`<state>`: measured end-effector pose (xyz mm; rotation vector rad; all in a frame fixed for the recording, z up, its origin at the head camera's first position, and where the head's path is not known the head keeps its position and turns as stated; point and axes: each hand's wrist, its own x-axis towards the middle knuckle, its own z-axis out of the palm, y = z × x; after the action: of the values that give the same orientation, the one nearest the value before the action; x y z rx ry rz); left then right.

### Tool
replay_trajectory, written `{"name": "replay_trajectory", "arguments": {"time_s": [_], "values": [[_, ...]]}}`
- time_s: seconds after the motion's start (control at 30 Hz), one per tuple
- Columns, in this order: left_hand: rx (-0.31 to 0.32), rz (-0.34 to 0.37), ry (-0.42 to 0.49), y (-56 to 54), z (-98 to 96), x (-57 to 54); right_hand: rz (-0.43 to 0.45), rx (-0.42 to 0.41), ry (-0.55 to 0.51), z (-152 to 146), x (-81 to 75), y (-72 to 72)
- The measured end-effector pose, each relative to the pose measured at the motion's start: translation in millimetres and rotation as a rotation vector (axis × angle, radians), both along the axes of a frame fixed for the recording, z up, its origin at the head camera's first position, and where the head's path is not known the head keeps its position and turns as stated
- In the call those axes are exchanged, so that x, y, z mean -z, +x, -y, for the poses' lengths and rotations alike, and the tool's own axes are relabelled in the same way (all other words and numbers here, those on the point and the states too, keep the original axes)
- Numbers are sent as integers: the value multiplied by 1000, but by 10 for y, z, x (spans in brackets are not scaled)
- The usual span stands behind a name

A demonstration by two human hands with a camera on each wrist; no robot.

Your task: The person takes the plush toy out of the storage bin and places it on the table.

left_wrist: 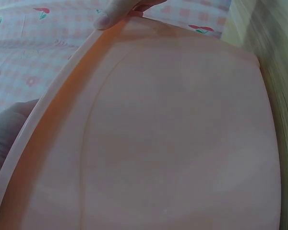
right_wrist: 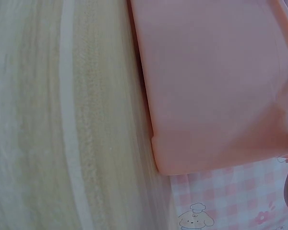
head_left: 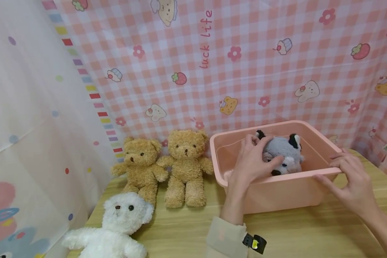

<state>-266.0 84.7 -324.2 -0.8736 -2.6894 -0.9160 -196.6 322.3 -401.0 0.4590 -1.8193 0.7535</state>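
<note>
A grey plush animal [head_left: 281, 148] with a white muzzle and black-and-white ears sits inside a pink plastic bin [head_left: 277, 197], its head near the rim. My left hand [head_left: 253, 157] reaches over the front rim and holds the plush by the side of its head, thumb on the face and fingers by one ear. At the bin's front right corner, my right hand [head_left: 353, 179] grips the rim, thumb along the front and fingers over the right side. The plush's lower body is hidden by the bin wall. The left wrist view shows mostly the bin's outer wall [left_wrist: 182, 124].
Two tan teddy bears [head_left: 186, 165] sit side by side left of the bin, against the checked cloth backdrop [head_left: 180, 43]. A white plush bear [head_left: 124, 215] lies in front of them at the left edge of the wooden table [head_left: 180, 229].
</note>
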Motion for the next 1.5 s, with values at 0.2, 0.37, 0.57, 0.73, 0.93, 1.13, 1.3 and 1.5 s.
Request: {"name": "replay_trajectory", "arguments": {"time_s": [0.2,0.37,0.57,0.73,0.93,1.13,1.3,1.5], "values": [[-69,141,-20,54,-36,20,3,10,8,-63,63,-29],[-68,172,-17,61,-43,20,29,15,20,-128,116,-61],[-51,187,14,49,-26,27,32,16,25,-118,108,-58],[-72,219,-28,54,-23,29,5,11,9,-53,68,-37],[-102,152,13,75,-14,12,0,2,0,-20,33,-16],[-108,38,143,105,22,1,-4,6,5,-24,24,-11],[-81,-133,281,123,52,13,-4,9,7,-41,46,-22],[-24,-287,431,176,82,21,32,5,15,-113,100,-46]]}}
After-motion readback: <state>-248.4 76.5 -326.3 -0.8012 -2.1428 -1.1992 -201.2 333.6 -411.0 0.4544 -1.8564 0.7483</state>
